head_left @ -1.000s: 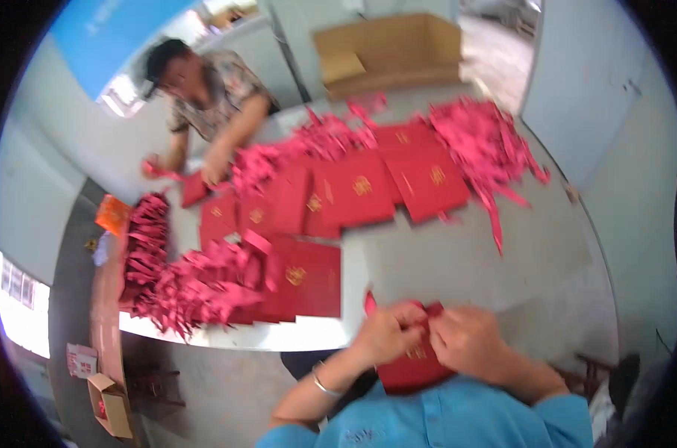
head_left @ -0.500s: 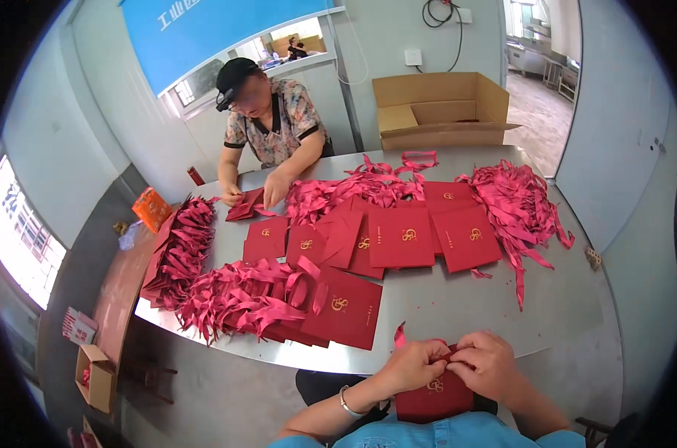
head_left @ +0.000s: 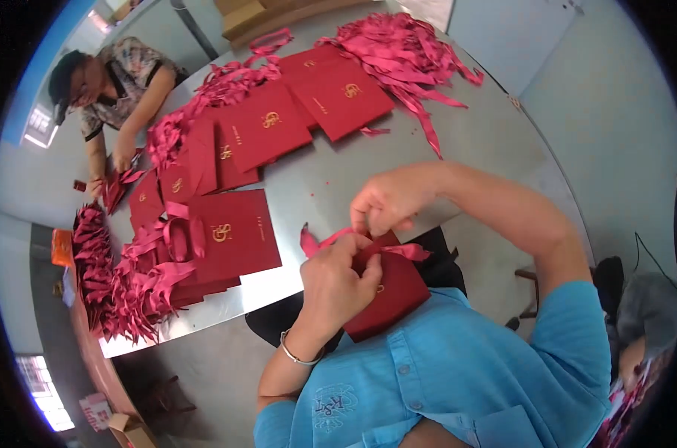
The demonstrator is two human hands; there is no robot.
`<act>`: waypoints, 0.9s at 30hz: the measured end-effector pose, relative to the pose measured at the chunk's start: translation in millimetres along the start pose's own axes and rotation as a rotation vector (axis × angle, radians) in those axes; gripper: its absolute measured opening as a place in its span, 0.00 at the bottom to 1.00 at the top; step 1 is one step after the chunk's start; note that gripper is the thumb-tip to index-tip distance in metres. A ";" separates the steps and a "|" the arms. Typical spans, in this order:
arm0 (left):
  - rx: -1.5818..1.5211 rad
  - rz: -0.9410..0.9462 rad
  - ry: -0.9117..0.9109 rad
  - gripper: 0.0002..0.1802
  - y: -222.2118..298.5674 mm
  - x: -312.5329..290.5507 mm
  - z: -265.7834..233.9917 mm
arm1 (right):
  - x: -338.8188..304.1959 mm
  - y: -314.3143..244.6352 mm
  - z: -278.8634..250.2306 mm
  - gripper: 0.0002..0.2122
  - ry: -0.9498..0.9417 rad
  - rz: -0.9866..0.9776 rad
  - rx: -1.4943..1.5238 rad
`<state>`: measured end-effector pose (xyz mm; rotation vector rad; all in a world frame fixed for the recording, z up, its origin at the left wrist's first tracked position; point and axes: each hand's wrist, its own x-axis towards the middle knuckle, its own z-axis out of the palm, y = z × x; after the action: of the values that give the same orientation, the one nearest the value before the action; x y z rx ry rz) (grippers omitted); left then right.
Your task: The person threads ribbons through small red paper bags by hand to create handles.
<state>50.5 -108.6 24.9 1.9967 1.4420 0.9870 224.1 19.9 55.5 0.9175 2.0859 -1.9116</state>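
Left-hand grip (head_left: 335,284) pinches the glossy pink fabric ribbon (head_left: 409,252), which runs left to right across the far end of the dark-red rectangular paper bag (head_left: 394,299) at the lap, the right hand (head_left: 394,200) curled just beyond, its hold unclear.

Smooth, matt red paper or card is seen in the near packet (head_left: 398,299), and the ribbon (head_left: 407,252) across it is of satin-like cloth with a soft sheen. The same sheen is shown by the ribbon heap (head_left: 398,45) at far right. Light is reflected by the smooth grey metal of the surface (head_left: 297,179). The far box (head_left: 267,16) is made of matt brown cardboard, the near bracelet (head_left: 297,361) of shiny metal, the blue shirt (head_left: 495,366) of matt cloth.
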 end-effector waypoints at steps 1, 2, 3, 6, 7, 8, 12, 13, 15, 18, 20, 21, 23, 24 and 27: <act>0.019 0.046 0.014 0.10 -0.6 0.3 1.3 | 4.7 4.0 -5.6 0.10 -0.113 0.017 0.048; 0.013 0.051 -0.002 0.10 1.1 0.6 3.1 | 8.4 7.7 -9.0 0.11 -0.226 0.029 0.093; -0.001 0.062 0.010 0.10 3.7 -1.5 4.3 | 11.3 11.5 -8.8 0.14 -0.259 0.055 0.165; -0.018 0.091 0.025 0.11 9.4 -6.1 6.5 | 15.9 17.5 -4.4 0.14 -0.301 0.112 0.197; -0.022 0.105 0.033 0.12 11.1 -8.1 7.0 | 16.8 16.4 -3.3 0.14 -0.301 0.107 0.203; -0.018 0.105 0.025 0.12 12.6 -9.5 7.6 | 17.1 14.9 -3.2 0.14 -0.331 0.133 0.163; 0.011 0.156 -0.020 0.12 19.0 -11.5 5.8 | 21.2 11.5 1.4 0.13 -0.407 0.179 0.113; 0.019 0.168 -0.027 0.12 20.1 -11.7 4.9 | 21.6 8.9 2.2 0.13 -0.400 0.174 0.127; -0.055 0.088 -0.086 0.11 20.6 -12.4 3.7 | 20.1 5.3 1.8 0.14 -0.394 0.233 0.097; -0.199 -0.049 -0.141 0.10 14.0 -14.0 6.0 | 18.9 7.3 6.5 0.16 -0.323 0.254 0.117; -0.268 -0.104 -0.139 0.10 6.4 -13.3 6.1 | 14.5 6.5 12.6 0.17 -0.173 0.232 0.128; -0.343 -0.147 -0.176 0.09 2.8 -13.6 4.1 | 12.0 6.3 16.7 0.18 -0.022 0.206 0.141; -0.419 -0.193 -0.203 0.08 0.2 -14.5 3.5 | 13.4 9.0 20.2 0.18 0.084 0.176 0.196; -0.471 -0.200 -0.206 0.08 0.8 -14.6 5.0 | 13.6 10.2 22.0 0.18 0.203 0.144 0.255; -0.507 -0.222 -0.176 0.08 -9.2 -17.7 10.5 | 16.6 12.7 23.4 0.16 0.322 0.028 0.234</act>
<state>50.0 -122.0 6.8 1.4824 1.1464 0.9388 211.2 3.1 32.4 1.3798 2.0195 -2.1473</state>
